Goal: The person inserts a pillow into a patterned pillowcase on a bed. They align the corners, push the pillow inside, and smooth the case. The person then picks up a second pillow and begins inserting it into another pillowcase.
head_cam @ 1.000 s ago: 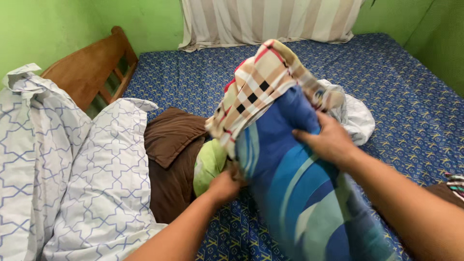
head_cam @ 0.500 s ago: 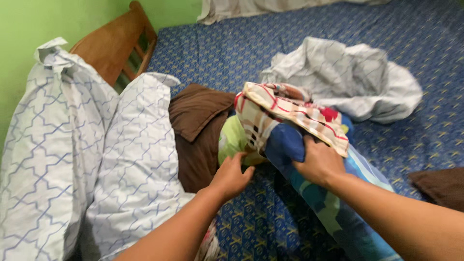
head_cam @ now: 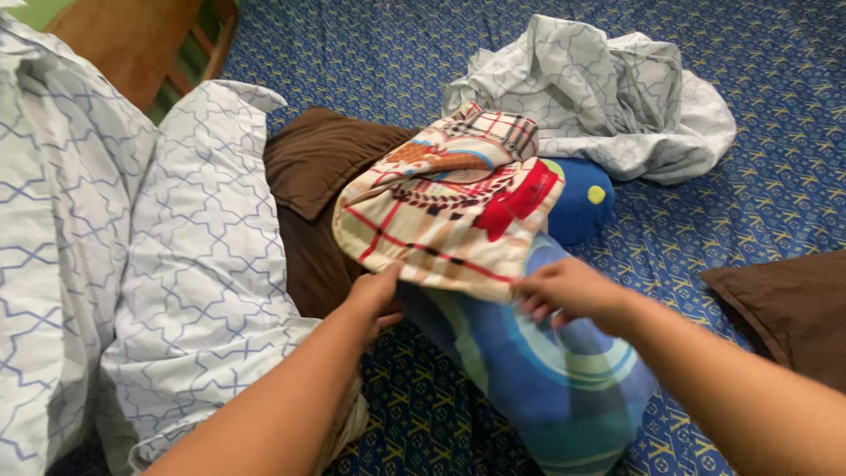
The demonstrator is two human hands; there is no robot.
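A long blue bolster pillow (head_cam: 538,361) with green and white stripes lies on the blue patterned bed sheet (head_cam: 775,185). A cream checked cover (head_cam: 449,211) with red lines is bunched over its far half. My left hand (head_cam: 374,295) pinches the cover's near left edge. My right hand (head_cam: 564,291) grips the cover's near right edge, resting on the bolster. The bolster's far blue end (head_cam: 586,198) pokes out beyond the cover.
Two white pillows (head_cam: 189,264) with blue lattice print stand at the left, against a wooden headboard (head_cam: 132,44). A brown pillow (head_cam: 317,176) lies behind the bolster. Another brown pillow (head_cam: 784,304) sits at the right. A crumpled white cover (head_cam: 599,88) lies farther back.
The bolster has come down from upright to lying on the bed. The checked cover has spread further over it, and both hands have moved to the cover's near edge. The camera tilted down.
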